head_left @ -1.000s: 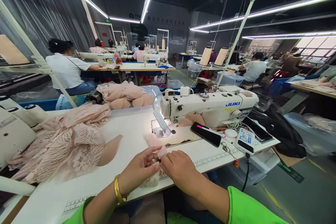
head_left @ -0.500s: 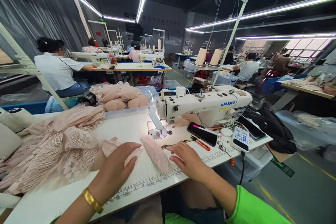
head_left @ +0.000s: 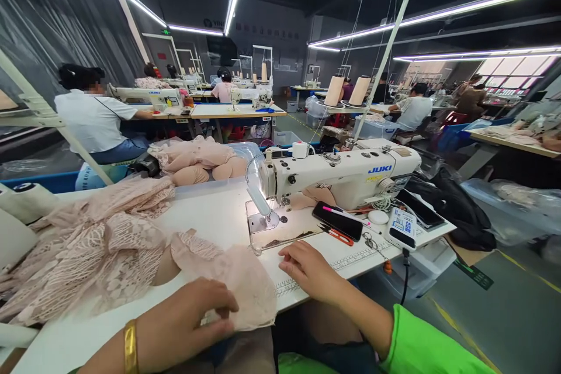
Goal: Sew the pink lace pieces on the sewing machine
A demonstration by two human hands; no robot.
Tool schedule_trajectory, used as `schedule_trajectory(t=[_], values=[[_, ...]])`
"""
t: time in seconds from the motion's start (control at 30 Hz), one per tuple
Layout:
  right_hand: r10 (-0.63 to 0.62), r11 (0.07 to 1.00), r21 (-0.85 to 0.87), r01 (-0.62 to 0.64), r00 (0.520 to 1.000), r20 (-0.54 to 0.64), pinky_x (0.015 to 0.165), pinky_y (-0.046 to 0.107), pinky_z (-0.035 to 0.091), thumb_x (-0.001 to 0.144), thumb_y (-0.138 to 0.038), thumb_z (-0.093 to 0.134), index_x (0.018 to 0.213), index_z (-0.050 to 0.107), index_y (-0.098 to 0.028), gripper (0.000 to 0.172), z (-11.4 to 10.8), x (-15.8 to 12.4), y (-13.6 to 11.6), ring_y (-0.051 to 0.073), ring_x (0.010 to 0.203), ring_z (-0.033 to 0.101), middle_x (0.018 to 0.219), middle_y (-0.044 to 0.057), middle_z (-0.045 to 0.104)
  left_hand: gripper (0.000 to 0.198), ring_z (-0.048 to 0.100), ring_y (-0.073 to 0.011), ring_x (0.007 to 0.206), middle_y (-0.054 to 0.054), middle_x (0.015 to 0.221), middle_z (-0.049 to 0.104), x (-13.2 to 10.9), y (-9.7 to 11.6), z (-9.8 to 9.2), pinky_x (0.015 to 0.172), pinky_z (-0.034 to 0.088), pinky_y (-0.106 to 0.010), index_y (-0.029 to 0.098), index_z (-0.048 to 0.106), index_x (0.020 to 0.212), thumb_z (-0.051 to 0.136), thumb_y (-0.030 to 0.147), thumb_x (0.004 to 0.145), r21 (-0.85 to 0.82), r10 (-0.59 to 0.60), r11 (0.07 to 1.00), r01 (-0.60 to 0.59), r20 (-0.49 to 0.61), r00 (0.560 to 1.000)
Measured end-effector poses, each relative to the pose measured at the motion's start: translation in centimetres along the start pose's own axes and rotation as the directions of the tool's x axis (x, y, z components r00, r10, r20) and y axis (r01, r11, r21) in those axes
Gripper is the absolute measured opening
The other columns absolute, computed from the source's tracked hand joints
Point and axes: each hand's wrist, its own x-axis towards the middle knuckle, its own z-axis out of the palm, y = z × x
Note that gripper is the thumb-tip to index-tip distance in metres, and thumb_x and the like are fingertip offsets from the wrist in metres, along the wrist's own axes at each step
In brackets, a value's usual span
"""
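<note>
A pale pink lace fabric piece (head_left: 248, 286) is spread over the front of the white sewing table (head_left: 205, 201), its lower end hanging at the edge. My left hand (head_left: 188, 318), with a gold bracelet at the wrist, rests over this piece, fingers bent and thumb apart; the fingertips' contact is partly hidden. To the right, my right hand (head_left: 313, 272) hovers by the table edge, fingers loosely bent and holding nothing. Beyond it stands a white sewing machine (head_left: 342, 172), its lamp lit over the needle plate (head_left: 265, 221). A skin-toned pad (head_left: 322, 196) lies under the machine arm.
A heap of lace garments (head_left: 100, 245) covers the table's left side. Orange-handled thread snips (head_left: 339, 236), a phone (head_left: 350, 225) and a white power bank (head_left: 402, 231) lie at right. Behind the table sits a bin of padded pieces (head_left: 201, 163). Co-workers sit farther back.
My left hand has moved down toward me. The lace piece, narrow between the hands before, now lies spread out farther left and nearer. My right hand has barely moved.
</note>
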Motion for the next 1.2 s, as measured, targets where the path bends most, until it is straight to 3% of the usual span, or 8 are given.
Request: schedule_trajectory(t=[0.1, 0.2, 0.4, 0.53, 0.67, 0.97, 1.1, 1.2], values=[[-0.035, 0.999, -0.011, 0.035, 0.999, 0.034, 0.089, 0.037, 0.052, 0.099, -0.022, 0.072, 0.116, 0.071, -0.017, 0.018, 2.0, 1.7, -1.2, 0.024, 0.102, 0.063, 0.103, 0.007, 0.071, 0.037, 0.067, -0.0297, 0.099, -0.009, 0.108, 0.076, 2.2, -1.2, -0.8, 0.086, 0.048, -0.039, 0.024, 0.075, 0.107, 0.05, 0.05, 0.099, 0.059, -0.134, 0.987, 0.149, -0.21, 0.968], [-0.044, 0.998, -0.038, 0.046, 0.997, 0.056, 0.093, 0.041, 0.052, 0.093, -0.02, 0.078, 0.12, 0.071, -0.015, 0.028, 3.6, 2.7, -2.6, 0.027, 0.107, 0.061, 0.109, 0.01, 0.069, 0.024, 0.066, -0.0348, 0.096, -0.014, 0.1, 0.074, 5.1, -2.2, -0.5, 0.085, 0.047, -0.045, 0.018, 0.072, 0.099, 0.061, 0.038, 0.089, 0.207, -0.199, 0.943, 0.262, -0.281, 0.939], [0.035, 0.943, 0.326, -0.058, 0.996, 0.077, 0.101, 0.041, 0.049, 0.089, -0.022, 0.078, 0.141, 0.059, -0.02, 0.055, 3.7, 3.8, -2.4, 0.026, 0.116, 0.059, 0.126, 0.01, 0.066, 0.026, 0.064, -0.0278, 0.106, -0.008, 0.108, 0.073, 6.1, -1.5, 0.8, 0.095, 0.047, -0.042, 0.022, 0.068, 0.096, 0.046, 0.036, 0.101, 0.133, -0.027, 0.988, 0.072, -0.313, 0.949], [0.153, 0.718, 0.663, -0.212, 0.977, 0.147, 0.072, 0.027, 0.044, 0.089, -0.041, 0.075, 0.106, 0.066, -0.02, 0.028, 3.7, 4.3, -1.9, 0.015, 0.077, 0.054, 0.085, -0.003, 0.058, 0.033, 0.065, -0.0234, 0.092, -0.004, 0.097, 0.072, 5.5, -1.1, 0.7, 0.086, 0.05, -0.034, 0.024, 0.068, 0.1, 0.046, 0.049, 0.103, -0.193, -0.045, 0.981, -0.038, -0.409, 0.911], [0.232, 0.603, 0.773, -0.198, 0.97, 0.067, 0.066, 0.025, 0.037, 0.082, -0.06, 0.079, 0.085, 0.057, -0.021, 0.045, 3.7, 4.4, -1.9, 0.013, 0.071, 0.045, 0.075, -0.005, 0.047, 0.038, 0.055, -0.0201, 0.071, 0.001, 0.076, 0.06, 5.2, -1.3, 1.3, 0.067, 0.044, -0.03, 0.025, 0.066, 0.096, 0.047, 0.057, 0.101, -0.346, -0.197, 0.937, 0.036, -0.443, 0.875], [0.141, 0.804, 0.593, 0.046, 0.953, -0.266, 0.08, 0.032, 0.046, 0.095, -0.052, 0.065, 0.087, 0.057, -0.022, 0.033, 3.2, 3.3, -3.3, 0.018, 0.085, 0.056, 0.088, 0.001, 0.059, 0.049, 0.052, -0.0201, 0.068, 0.002, 0.068, 0.055, 4.8, -1.3, 2.6, 0.065, 0.04, -0.03, 0.024, 0.064, 0.083, 0.04, 0.064, 0.1, -0.326, -0.289, 0.929, 0.175, -0.344, 0.893], [0.197, 0.675, 0.725, -0.137, 0.98, 0.003, 0.05, 0.023, 0.036, 0.098, -0.059, 0.059, 0.093, 0.047, -0.026, 0.036, 3.1, 3.8, -3.4, 0.012, 0.048, 0.042, 0.058, -0.011, 0.044, 0.045, 0.062, -0.0223, 0.074, 0.001, 0.073, 0.064, 4.5, -1.3, 0.9, 0.068, 0.042, -0.03, 0.024, 0.061, 0.081, 0.038, 0.055, 0.103, -0.148, -0.241, 0.966, 0.211, -0.224, 0.944], [0.206, 0.678, 0.683, -0.272, 0.962, 0.178, 0.046, 0.021, 0.031, 0.094, -0.056, 0.062, 0.092, 0.047, -0.026, 0.034, 3.2, 5.6, -2.1, 0.011, 0.041, 0.036, 0.048, -0.014, 0.041, 0.034, 0.068, -0.0224, 0.077, -0.001, 0.086, 0.074, 5.9, -2.0, -2.9, 0.069, 0.045, -0.032, 0.025, 0.068, 0.103, 0.044, 0.049, 0.104, 0.053, -0.228, 0.968, 0.244, -0.208, 0.951]])
